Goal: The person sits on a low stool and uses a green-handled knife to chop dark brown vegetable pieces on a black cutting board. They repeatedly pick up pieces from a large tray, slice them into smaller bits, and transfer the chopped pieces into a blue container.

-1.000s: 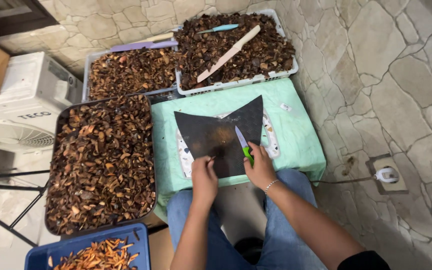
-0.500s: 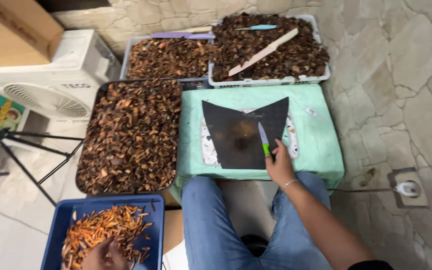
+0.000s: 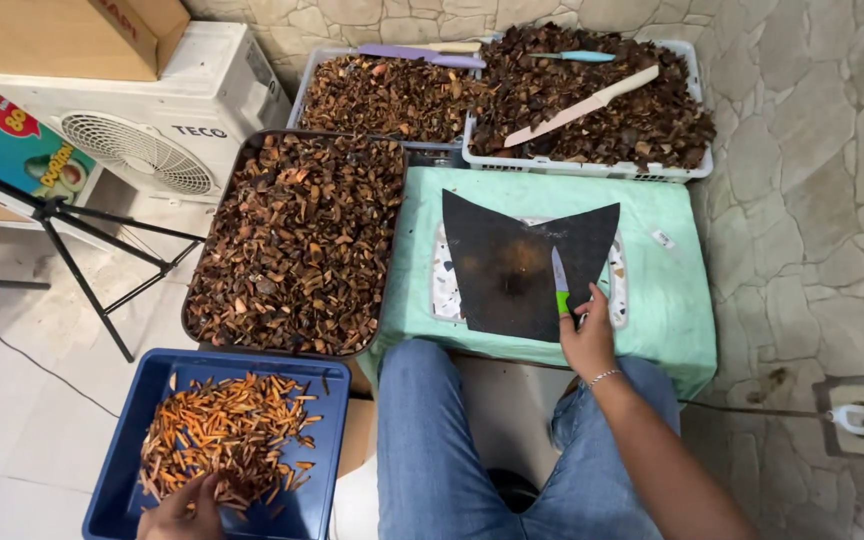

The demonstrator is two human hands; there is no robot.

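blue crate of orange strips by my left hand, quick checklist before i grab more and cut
1. Left hand on the orange strips inside the blue plastic crate: ok, fingers rest on the pile at the near edge.
2. Strip actually gripped: cannot tell, the fingers hide it.
3. Small green-handled knife in the right hand: ok, blade points away from the body.
4. Black cutting mat on the mint-green cloth: ok, flat, nothing on it but the knife tip.
5. Large dark tray of brown husks: ok, sits between crate and mat, piled to the rim.
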